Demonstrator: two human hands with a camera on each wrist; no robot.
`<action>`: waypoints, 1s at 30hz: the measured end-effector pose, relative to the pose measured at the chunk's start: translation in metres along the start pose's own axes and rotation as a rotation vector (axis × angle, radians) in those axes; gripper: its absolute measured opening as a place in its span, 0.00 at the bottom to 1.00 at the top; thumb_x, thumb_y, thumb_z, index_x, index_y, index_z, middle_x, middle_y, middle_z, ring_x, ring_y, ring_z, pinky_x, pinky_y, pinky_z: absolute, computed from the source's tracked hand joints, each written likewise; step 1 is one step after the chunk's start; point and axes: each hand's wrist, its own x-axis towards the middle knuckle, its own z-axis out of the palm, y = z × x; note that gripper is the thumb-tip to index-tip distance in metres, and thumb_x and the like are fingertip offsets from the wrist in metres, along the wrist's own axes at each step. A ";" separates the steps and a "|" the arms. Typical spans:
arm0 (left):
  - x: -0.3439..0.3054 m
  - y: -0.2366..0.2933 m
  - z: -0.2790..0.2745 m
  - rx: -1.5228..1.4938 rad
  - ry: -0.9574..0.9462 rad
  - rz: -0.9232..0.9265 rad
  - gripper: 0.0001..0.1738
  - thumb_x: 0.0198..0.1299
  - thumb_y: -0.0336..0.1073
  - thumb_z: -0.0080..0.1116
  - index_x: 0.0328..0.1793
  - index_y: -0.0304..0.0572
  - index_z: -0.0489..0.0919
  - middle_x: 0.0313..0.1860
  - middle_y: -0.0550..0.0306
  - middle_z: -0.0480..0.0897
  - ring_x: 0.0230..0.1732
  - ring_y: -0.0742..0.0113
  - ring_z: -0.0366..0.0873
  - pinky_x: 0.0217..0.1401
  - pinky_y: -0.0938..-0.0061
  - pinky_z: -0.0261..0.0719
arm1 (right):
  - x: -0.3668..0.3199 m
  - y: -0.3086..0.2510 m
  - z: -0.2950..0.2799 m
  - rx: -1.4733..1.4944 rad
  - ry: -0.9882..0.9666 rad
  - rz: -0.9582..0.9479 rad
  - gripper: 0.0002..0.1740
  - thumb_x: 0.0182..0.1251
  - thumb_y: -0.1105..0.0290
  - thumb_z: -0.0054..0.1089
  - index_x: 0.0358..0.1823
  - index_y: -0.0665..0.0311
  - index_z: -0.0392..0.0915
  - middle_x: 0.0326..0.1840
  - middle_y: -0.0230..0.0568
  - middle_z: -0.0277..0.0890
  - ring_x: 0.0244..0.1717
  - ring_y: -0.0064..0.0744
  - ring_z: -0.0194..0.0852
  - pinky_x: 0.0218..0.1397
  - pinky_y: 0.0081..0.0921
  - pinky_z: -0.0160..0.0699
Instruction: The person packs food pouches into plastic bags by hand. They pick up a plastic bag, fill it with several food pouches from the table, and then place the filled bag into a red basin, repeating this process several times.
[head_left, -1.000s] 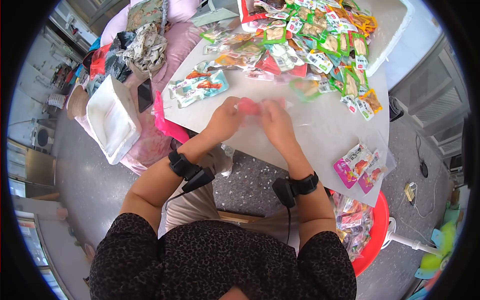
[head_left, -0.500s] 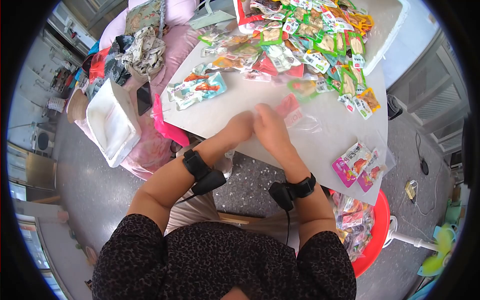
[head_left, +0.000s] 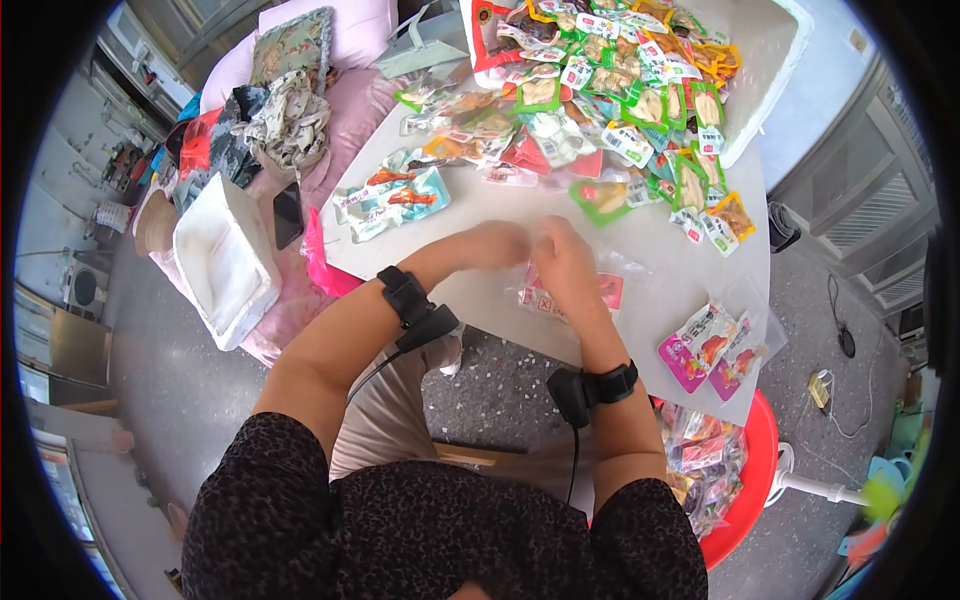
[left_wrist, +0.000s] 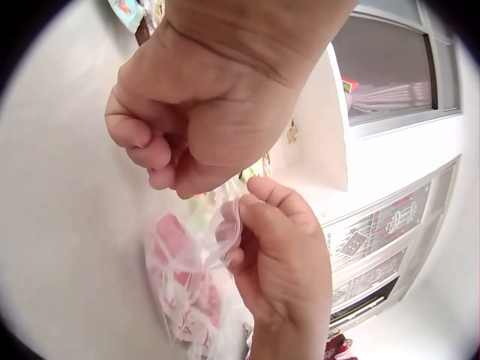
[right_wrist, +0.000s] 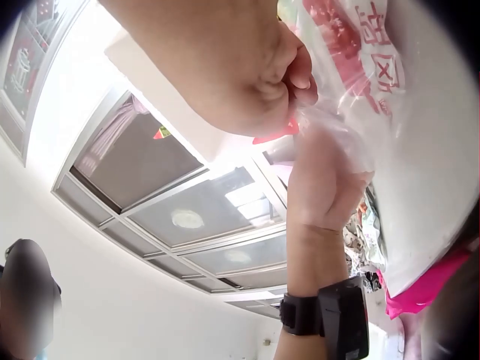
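Note:
A clear plastic bag with red print (head_left: 608, 290) lies partly on the table under my right forearm, its mouth raised between my hands. My right hand (head_left: 562, 255) pinches the edge of the bag, which the left wrist view shows as clear film (left_wrist: 187, 292) bunching below the fingers. My left hand (head_left: 498, 246), blurred in the head view, has its fingers curled at the bag's mouth; in the right wrist view film wraps about its fingertips. Near the hands lie teal food packets (head_left: 400, 200) and a green-edged packet (head_left: 603, 198).
Many sealed food packets (head_left: 640, 100) spill from a white foam box (head_left: 770, 90) at the back of the table (head_left: 480, 300). Two pink-and-white packets (head_left: 690, 350) lie front right, above a red basin (head_left: 757, 470). Another white foam box (head_left: 225, 260) stands at left beside a phone (head_left: 288, 216).
The printed bag has come down and toward me, now spread under my right forearm. My hands have moved slightly right, and a small gap shows between them in the head view.

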 end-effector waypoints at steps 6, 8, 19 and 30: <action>0.036 -0.027 -0.026 0.285 0.660 0.172 0.11 0.49 0.38 0.48 0.36 0.40 0.72 0.29 0.51 0.75 0.30 0.58 0.73 0.36 0.69 0.71 | 0.004 0.019 0.004 0.013 -0.009 0.023 0.13 0.51 0.72 0.43 0.39 0.68 0.67 0.33 0.57 0.70 0.36 0.52 0.69 0.39 0.38 0.66; 0.047 -0.012 -0.038 0.466 0.756 0.119 0.11 0.48 0.36 0.47 0.36 0.40 0.72 0.31 0.50 0.74 0.33 0.57 0.73 0.36 0.68 0.71 | 0.004 0.018 0.005 0.012 -0.010 0.023 0.13 0.52 0.72 0.42 0.39 0.68 0.66 0.33 0.58 0.70 0.36 0.52 0.69 0.39 0.38 0.66; 0.082 -0.009 -0.045 0.919 0.742 0.108 0.11 0.47 0.34 0.44 0.38 0.46 0.73 0.36 0.56 0.74 0.45 0.61 0.69 0.47 0.63 0.61 | 0.004 0.027 0.010 0.016 0.012 -0.049 0.12 0.52 0.73 0.43 0.39 0.67 0.66 0.31 0.57 0.69 0.35 0.53 0.68 0.38 0.39 0.66; 0.064 -0.003 -0.058 1.087 0.862 0.486 0.09 0.42 0.34 0.46 0.32 0.45 0.73 0.30 0.58 0.74 0.36 0.62 0.70 0.42 0.66 0.61 | 0.003 0.022 0.006 0.062 -0.016 0.027 0.12 0.51 0.73 0.43 0.39 0.67 0.66 0.30 0.57 0.70 0.34 0.52 0.69 0.37 0.38 0.67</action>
